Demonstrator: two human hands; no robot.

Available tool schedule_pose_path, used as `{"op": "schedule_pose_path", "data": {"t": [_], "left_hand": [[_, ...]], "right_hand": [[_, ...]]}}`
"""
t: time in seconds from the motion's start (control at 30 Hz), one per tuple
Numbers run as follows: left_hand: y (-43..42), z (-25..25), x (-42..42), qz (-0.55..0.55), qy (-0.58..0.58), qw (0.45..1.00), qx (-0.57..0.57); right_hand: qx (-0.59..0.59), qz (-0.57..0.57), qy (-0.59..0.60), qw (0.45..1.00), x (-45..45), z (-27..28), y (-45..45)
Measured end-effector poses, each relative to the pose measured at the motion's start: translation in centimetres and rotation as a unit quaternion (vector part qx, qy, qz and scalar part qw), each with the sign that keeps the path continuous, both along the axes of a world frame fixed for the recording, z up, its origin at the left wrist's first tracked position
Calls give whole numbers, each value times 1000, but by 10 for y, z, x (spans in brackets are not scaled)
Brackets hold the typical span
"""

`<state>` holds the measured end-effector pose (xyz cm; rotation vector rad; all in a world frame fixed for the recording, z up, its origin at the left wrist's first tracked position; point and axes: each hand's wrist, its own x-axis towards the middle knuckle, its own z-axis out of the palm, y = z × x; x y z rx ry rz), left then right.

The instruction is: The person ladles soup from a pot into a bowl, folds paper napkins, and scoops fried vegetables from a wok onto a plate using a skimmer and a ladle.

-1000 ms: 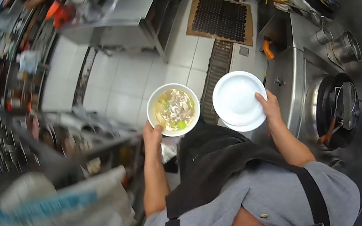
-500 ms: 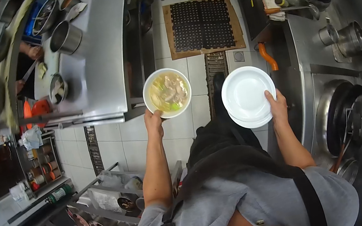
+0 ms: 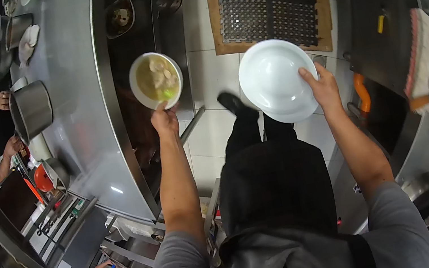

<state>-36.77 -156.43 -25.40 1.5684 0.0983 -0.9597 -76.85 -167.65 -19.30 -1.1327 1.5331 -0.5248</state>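
My left hand (image 3: 165,118) grips a white bowl (image 3: 143,96) by its near rim, thumb on top. The bowl holds clear yellowish soup (image 3: 146,80) with pale meat pieces and something green near the rim. On the right, my right hand (image 3: 322,83) has its thumb over the rim of a white plate (image 3: 274,80), with its other fingers partly hidden at the side. The plate's shiny inner face is up and bare. Bowl and plate are apart, both held above the floor.
A steel counter (image 3: 76,101) runs along the left, with a pot (image 3: 32,111) near a co-worker's hands (image 3: 3,101). Ahead lies a black perforated mat (image 3: 267,4) on cardboard. An orange pipe (image 3: 361,92) and a folded towel (image 3: 422,54) are at the right.
The view has turned and moved forward, bringing the left counter and the mat closer. The bowl has moved left and up in view, and the plate has also shifted up. Both stay held.
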Motion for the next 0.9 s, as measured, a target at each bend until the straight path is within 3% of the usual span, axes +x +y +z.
{"op": "schedule_pose_path", "data": {"t": [0.07, 0.13, 0.23, 0.3, 0.37, 0.5, 0.53, 0.6, 0.67, 0.77, 0.9], "left_hand": [[-15, -47, 43, 14, 24, 999, -31], [-47, -63, 61, 16, 18, 999, -46], [-67, -69, 81, 45, -10, 997, -65], [-75, -70, 91, -24, -26, 996, -81], [-80, -75, 100, -18, -23, 997, -76], [-72, -95, 123, -26, -10, 996, -90], [-76, -80, 113, -24, -7, 996, -88], [-68, -42, 84, 71, 155, 983, -61], [-50, -34, 62, -89, 114, 989, 14], [-59, 16, 8, -183, -39, 980, 63], [-45, -3, 35, -172, -120, 972, 101]], "right_hand": [[-6, 21, 1, 1000, 20, -27, -26], [16, 0, -43, 999, 45, -43, -45], [27, -20, -93, 995, 73, -69, -55], [17, -22, -102, 994, 88, -82, -57], [61, -25, -115, 991, 104, -88, -61], [54, 31, -68, 996, 139, -84, -68], [58, 27, -78, 995, 151, -75, -71], [80, 37, -100, 991, 172, -73, -73], [97, 51, -123, 986, 191, -71, -79], [84, 118, -128, 981, 217, -67, -83], [78, 137, -183, 970, 251, -57, -88]]}}
